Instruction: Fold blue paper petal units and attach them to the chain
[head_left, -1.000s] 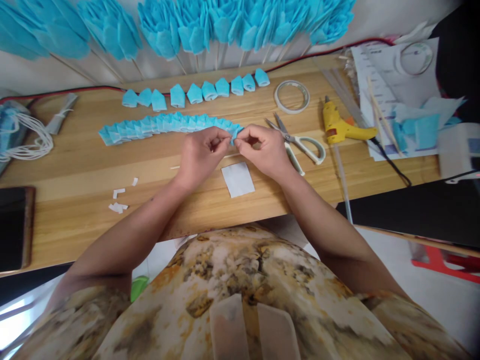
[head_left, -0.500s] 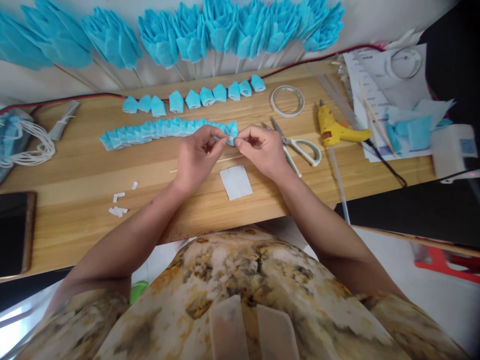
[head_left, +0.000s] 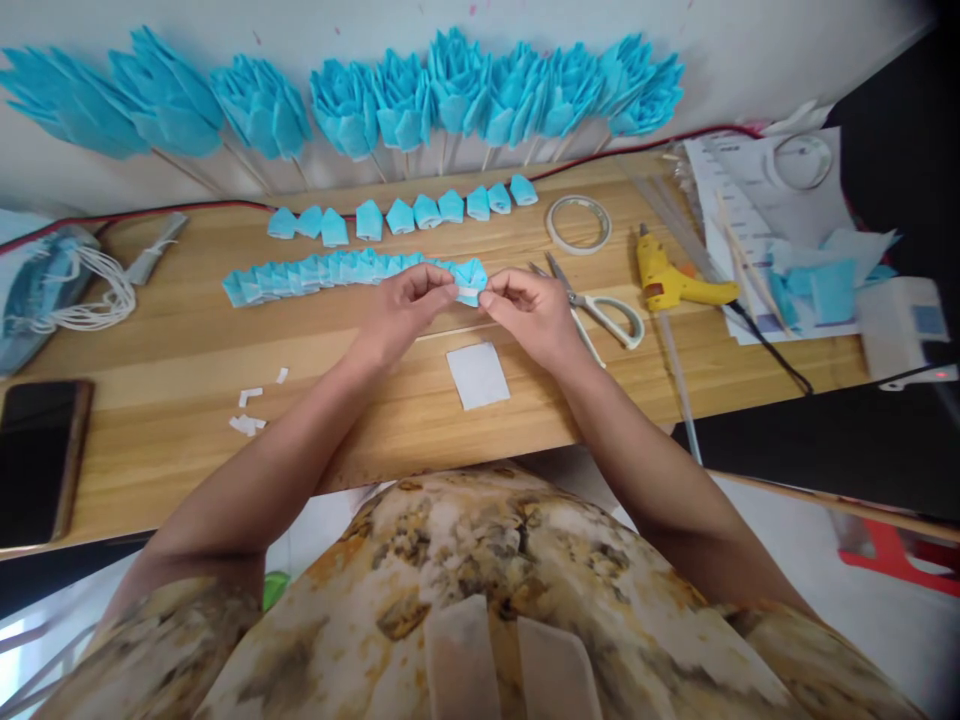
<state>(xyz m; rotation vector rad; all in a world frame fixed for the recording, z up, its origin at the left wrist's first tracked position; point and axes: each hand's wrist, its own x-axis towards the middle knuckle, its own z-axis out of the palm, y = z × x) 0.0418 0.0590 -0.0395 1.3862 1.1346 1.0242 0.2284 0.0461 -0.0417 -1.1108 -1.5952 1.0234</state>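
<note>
Between my hands is a blue folded petal (head_left: 471, 274) of crepe-like material, with a small white strip (head_left: 467, 292) along its lower edge. My left hand (head_left: 409, 312) pinches its left side between thumb and forefinger. On the other side, my right hand (head_left: 534, 315) has thumb and fingertips closed on the petal's right edge. Just behind my left hand runs a row of overlapping blue petals (head_left: 315, 272). A white square of paper (head_left: 478, 376) lies on the wooden table below my hands. Scissors (head_left: 600, 310) rest beside my right hand.
Rolled blue pieces (head_left: 400, 216) line up farther back, before large blue flowers (head_left: 457, 85) on sticks. To the right are a tape roll (head_left: 579, 224), a yellow glue gun (head_left: 664, 275) and papers (head_left: 750, 165). White scraps (head_left: 247, 425) and a phone (head_left: 41, 460) lie left.
The white strip on the petal now shows more plainly, and my fingertips have spread slightly apart along it. The whole view has shifted a little, with the table things appearing lower.
</note>
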